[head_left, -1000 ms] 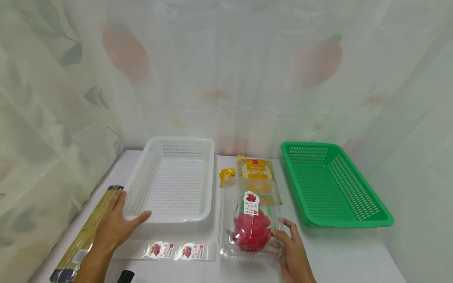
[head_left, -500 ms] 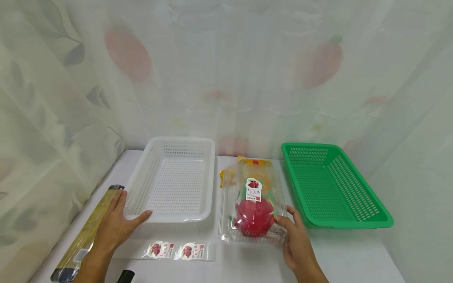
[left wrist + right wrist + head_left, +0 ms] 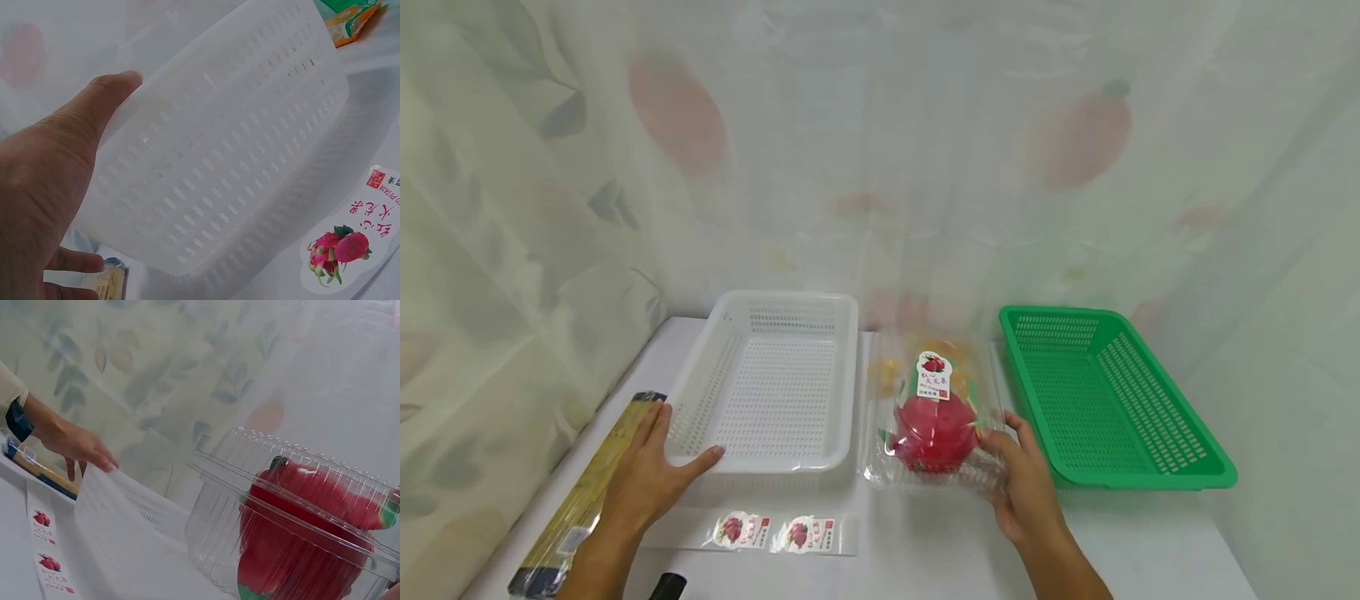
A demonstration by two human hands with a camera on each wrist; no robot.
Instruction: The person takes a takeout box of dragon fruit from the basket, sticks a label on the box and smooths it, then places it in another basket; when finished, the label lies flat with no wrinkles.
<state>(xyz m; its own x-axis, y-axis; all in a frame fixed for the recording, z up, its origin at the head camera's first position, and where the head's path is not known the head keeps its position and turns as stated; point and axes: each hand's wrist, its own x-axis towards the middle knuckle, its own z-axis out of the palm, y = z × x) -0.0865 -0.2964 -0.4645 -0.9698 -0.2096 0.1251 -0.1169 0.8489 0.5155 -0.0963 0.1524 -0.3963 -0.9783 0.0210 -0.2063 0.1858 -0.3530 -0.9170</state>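
Observation:
My right hand [image 3: 1026, 471] holds a clear plastic clamshell box [image 3: 883, 471] by its right side, thumb on the lid, other fingers mostly hidden. Inside is a red dragon fruit [image 3: 932, 437] with green tips. A white dragon fruit sticker [image 3: 933, 377] is on the lid. In the right wrist view the clamshell box [image 3: 215, 531] is raised and its lid is down. My left hand [image 3: 643, 479] rests at the near left corner of a white perforated basket [image 3: 778, 467]. Its thumb [image 3: 119, 87] touches the rim, and the other fingers extend along the outside.
A green basket [image 3: 1138, 481] stands at the right. A strip of stickers [image 3: 808, 534] lies before the white basket. Left of it is a long, flat wrapped package [image 3: 583, 500]. A black cylinder end [image 3: 668, 586] shows at the front. Yellow packets behind the box show blurred through it.
The right hand has moved the clamshell box away from me, up the head view, and it now covers the yellow packets. The left hand and both baskets have stayed put.

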